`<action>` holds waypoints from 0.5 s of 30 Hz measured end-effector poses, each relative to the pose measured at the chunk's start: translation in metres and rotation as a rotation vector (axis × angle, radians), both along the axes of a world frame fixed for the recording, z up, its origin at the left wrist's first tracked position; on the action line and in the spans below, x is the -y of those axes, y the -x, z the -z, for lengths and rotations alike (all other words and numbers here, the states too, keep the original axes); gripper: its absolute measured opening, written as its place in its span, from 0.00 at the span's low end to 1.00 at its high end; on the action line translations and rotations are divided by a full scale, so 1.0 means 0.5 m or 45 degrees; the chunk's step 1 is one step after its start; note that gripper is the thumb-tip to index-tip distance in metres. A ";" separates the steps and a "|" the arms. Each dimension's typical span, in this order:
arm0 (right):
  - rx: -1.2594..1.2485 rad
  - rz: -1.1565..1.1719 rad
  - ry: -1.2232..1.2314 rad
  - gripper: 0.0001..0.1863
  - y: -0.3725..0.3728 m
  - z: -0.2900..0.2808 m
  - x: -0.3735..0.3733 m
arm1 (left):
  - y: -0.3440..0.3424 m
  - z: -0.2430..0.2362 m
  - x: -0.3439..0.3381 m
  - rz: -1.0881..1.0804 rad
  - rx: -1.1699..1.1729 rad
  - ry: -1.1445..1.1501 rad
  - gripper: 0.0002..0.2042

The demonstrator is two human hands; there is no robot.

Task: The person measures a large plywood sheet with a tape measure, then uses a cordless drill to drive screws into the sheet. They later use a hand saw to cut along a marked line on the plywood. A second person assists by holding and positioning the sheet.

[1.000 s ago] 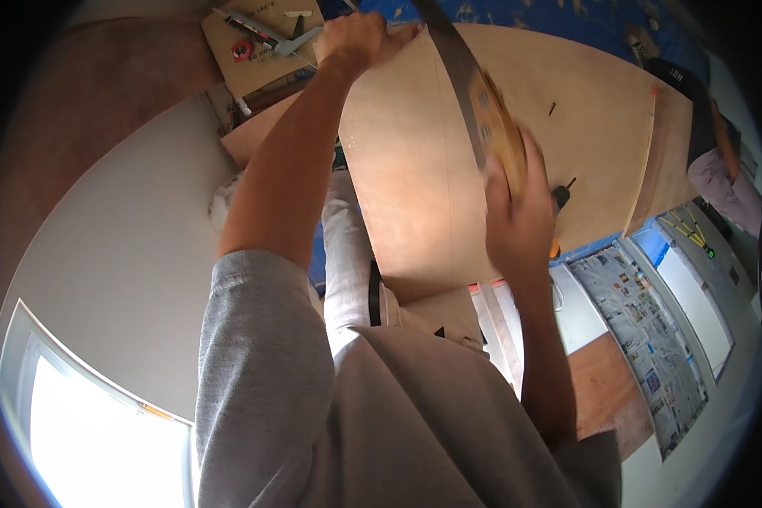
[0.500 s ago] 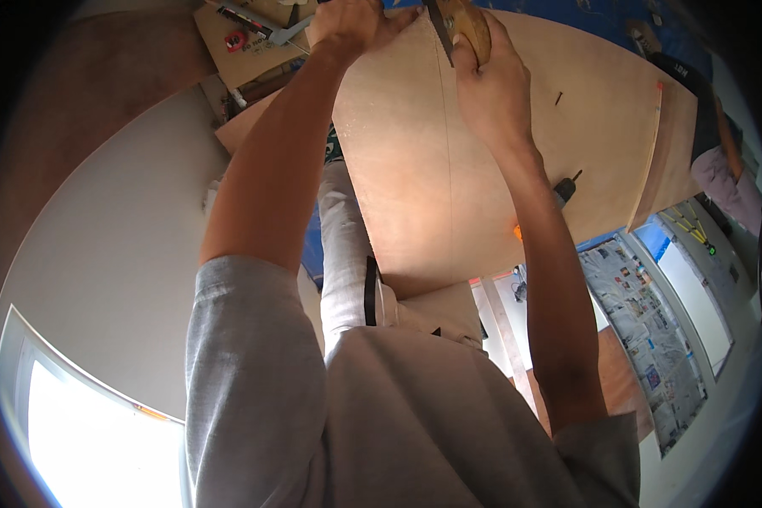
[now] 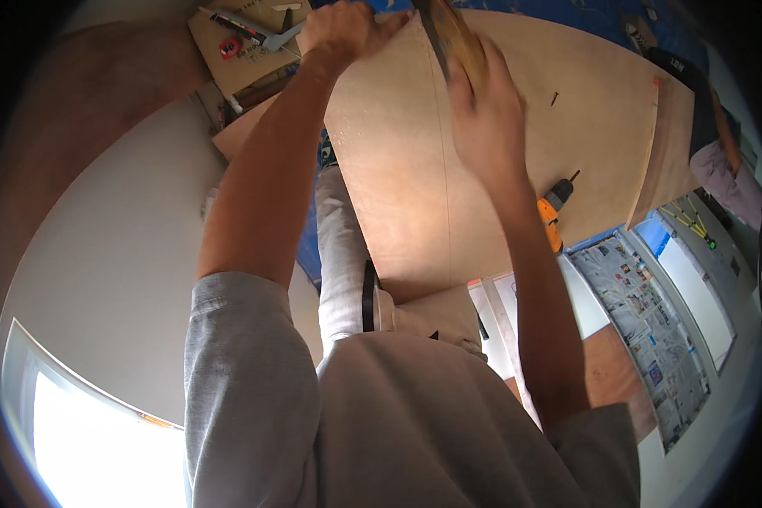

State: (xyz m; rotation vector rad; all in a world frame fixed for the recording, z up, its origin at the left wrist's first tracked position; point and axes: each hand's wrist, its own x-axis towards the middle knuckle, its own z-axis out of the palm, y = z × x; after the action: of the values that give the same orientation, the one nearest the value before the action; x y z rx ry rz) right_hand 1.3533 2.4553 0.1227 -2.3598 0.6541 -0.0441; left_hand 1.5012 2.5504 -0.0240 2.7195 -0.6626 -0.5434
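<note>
A wide plywood sheet (image 3: 398, 195) lies in front of me, with a thin dark line running along it from near to far. My right hand (image 3: 493, 102), slightly blurred, is wrapped round the wooden handle of a handsaw (image 3: 470, 55). The dark saw blade stands at the far edge of the sheet, where the line reaches it; its far end is cut off by the picture's top. My left hand (image 3: 339, 38) grips the sheet's far left corner, its thumb stretched toward the blade. Some of its fingers are hidden.
An orange drill (image 3: 552, 212) and a screw (image 3: 554, 99) lie on the sheet's right part. At the far left, a caulking gun (image 3: 250, 32) and a red tape measure (image 3: 229, 48) rest on a board. Another person (image 3: 720, 144) is at the right rim.
My right hand has shifted slightly nearer with the saw and tilted. My right forearm has moved left, uncovering more of the drill. The left hand stays almost in place.
</note>
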 end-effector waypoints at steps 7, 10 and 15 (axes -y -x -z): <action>-0.142 0.006 -0.004 0.23 -0.034 0.021 0.016 | -0.008 -0.017 -0.009 0.011 -0.086 -0.044 0.37; -0.178 0.120 -0.073 0.24 0.088 -0.109 -0.031 | -0.005 -0.032 -0.009 -0.004 -0.156 -0.064 0.37; -0.400 0.380 -0.354 0.27 0.183 -0.224 -0.072 | -0.010 -0.038 -0.005 -0.026 -0.165 -0.072 0.37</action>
State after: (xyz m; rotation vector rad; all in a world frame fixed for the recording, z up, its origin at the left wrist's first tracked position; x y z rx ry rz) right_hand 1.2617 2.4912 0.2346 -2.0015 1.0868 0.2742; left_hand 1.5061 2.5528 -0.0050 2.7118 -0.5940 -0.7369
